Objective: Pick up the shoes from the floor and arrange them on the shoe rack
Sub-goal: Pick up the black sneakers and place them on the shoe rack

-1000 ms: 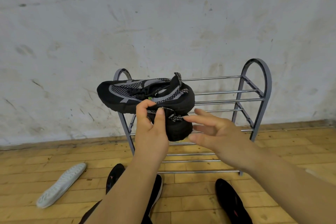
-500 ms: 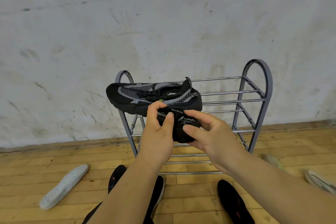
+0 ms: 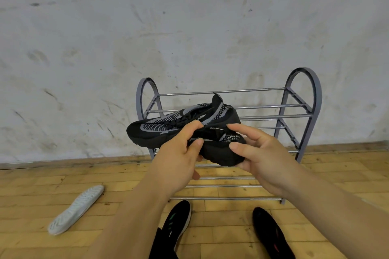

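Two black-and-grey knit sneakers hang in the air in front of the grey metal shoe rack (image 3: 303, 109). The upper sneaker (image 3: 160, 128) points left, and the second sneaker (image 3: 221, 151) sits under it, mostly hidden. My left hand (image 3: 179, 157) pinches them at the collar. My right hand (image 3: 259, 157) grips the heel of the lower sneaker from the right. The rack's shelves carry no shoes.
A white shoe (image 3: 75, 209) lies sole-up on the wooden floor at the left. My two feet in black shoes (image 3: 176, 223) (image 3: 269, 231) stand right before the rack. A scuffed white wall (image 3: 189, 27) stands behind the rack.
The sneakers have moved right and slightly down, towards the rack's middle. My right hand, open and apart a second ago, has closed on the lower sneaker's heel.
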`<state>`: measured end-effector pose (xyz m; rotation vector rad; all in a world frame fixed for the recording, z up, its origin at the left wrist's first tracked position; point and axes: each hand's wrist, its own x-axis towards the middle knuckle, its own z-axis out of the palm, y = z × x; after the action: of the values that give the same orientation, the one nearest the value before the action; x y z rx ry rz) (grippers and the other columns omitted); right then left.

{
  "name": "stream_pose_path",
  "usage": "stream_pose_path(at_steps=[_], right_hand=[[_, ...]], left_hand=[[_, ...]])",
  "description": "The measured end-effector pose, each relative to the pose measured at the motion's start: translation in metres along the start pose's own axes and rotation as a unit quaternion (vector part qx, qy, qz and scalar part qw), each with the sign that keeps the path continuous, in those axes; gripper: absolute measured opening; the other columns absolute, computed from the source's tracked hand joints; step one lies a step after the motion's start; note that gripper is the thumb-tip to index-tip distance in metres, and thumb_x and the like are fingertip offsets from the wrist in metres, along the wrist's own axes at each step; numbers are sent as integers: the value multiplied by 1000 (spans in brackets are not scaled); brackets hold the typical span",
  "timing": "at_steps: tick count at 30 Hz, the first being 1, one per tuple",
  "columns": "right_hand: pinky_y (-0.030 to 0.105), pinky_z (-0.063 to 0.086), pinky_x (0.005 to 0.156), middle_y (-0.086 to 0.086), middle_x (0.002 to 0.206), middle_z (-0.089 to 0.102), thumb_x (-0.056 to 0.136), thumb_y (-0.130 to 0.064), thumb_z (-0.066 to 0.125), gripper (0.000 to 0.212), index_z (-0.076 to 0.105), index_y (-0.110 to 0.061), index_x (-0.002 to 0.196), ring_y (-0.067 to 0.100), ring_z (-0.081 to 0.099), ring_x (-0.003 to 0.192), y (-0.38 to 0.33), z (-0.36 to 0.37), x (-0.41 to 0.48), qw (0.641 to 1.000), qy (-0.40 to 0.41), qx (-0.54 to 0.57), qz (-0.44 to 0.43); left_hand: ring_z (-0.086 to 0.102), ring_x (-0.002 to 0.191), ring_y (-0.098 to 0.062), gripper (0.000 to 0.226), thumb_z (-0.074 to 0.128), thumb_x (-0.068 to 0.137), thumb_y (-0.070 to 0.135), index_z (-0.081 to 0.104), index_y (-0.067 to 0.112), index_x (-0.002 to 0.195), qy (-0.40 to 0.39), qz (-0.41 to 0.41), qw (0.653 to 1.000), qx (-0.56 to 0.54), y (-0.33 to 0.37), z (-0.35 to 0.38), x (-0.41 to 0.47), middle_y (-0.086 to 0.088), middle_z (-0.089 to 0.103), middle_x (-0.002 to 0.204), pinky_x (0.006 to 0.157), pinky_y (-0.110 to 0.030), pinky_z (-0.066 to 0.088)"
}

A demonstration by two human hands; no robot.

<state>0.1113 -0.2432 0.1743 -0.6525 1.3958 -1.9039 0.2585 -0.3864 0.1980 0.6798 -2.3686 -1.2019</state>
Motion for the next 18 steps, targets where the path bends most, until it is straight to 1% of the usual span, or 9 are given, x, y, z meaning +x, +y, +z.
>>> stream_pose_path(at_steps=[2, 4, 6, 7, 9, 11, 12, 14, 18], right_hand=[[40, 62, 82, 9, 117, 76, 93, 8, 64, 42, 72, -22, 121, 27, 75, 105, 3, -1, -1, 1000, 0, 0, 9], [44, 61, 88, 7, 118, 76, 92, 9, 66, 43, 75, -24, 117, 26, 75, 106, 6, -2, -1, 999, 7, -32, 6], [47, 60, 91, 4, 117, 76, 90, 10, 68, 43, 77, -25, 114, 25, 75, 105, 8, -2, -2, 998, 15, -62, 2], [48, 61, 91, 4, 116, 77, 90, 10, 67, 44, 77, -26, 113, 25, 75, 104, 9, -1, -3, 997, 15, -72, 4], [48, 62, 88, 5, 115, 77, 91, 10, 67, 45, 77, -27, 113, 27, 76, 102, 10, 1, -5, 996, 11, -85, 7], [48, 61, 88, 5, 113, 77, 90, 11, 66, 45, 77, -27, 113, 28, 76, 102, 10, 3, -7, 996, 7, -88, 9], [49, 61, 89, 5, 112, 78, 91, 11, 66, 45, 77, -27, 113, 28, 76, 102, 9, 4, -8, 996, 6, -88, 10], [49, 61, 89, 3, 111, 78, 90, 10, 67, 46, 78, -29, 113, 28, 76, 102, 8, 5, -8, 995, 7, -94, 8], [45, 62, 87, 4, 113, 77, 90, 11, 66, 47, 77, -29, 112, 27, 76, 100, 5, 6, -9, 994, 12, -107, 7]], left_hand=[[74, 58, -15, 32, 42, 110, 35, 46, 58, 132, -4, -9, 1000, 17, -1, -4, 0, 6, 74, 88, 61, -21, 55], [72, 56, -11, 27, 43, 109, 36, 54, 55, 126, -1, -5, 999, 49, -2, -6, -1, 4, 74, 78, 61, -21, 54], [67, 58, -5, 22, 49, 107, 37, 61, 49, 120, 10, 8, 996, 92, -6, -7, -1, 7, 70, 74, 58, -18, 51], [64, 62, -4, 18, 53, 105, 38, 65, 47, 117, 25, 21, 992, 124, -9, -7, 0, 11, 66, 76, 59, -17, 48], [56, 75, -3, 11, 62, 99, 42, 70, 42, 108, 62, 45, 981, 176, -13, -7, 2, 16, 55, 86, 64, -19, 41], [51, 90, -3, 5, 71, 94, 38, 70, 39, 99, 80, 66, 980, 169, -16, -6, 5, 17, 49, 97, 73, -20, 39], [51, 95, -3, 8, 73, 93, 35, 69, 38, 98, 81, 77, 980, 162, -17, -6, 6, 19, 50, 99, 79, -21, 41], [52, 101, -4, 17, 72, 94, 26, 67, 40, 103, 84, 90, 982, 146, -18, -6, 6, 21, 58, 100, 88, -23, 43], [60, 99, 4, 40, 67, 98, 16, 62, 41, 129, 87, 92, 987, 95, -19, -4, 4, 20, 67, 104, 89, -19, 51]])
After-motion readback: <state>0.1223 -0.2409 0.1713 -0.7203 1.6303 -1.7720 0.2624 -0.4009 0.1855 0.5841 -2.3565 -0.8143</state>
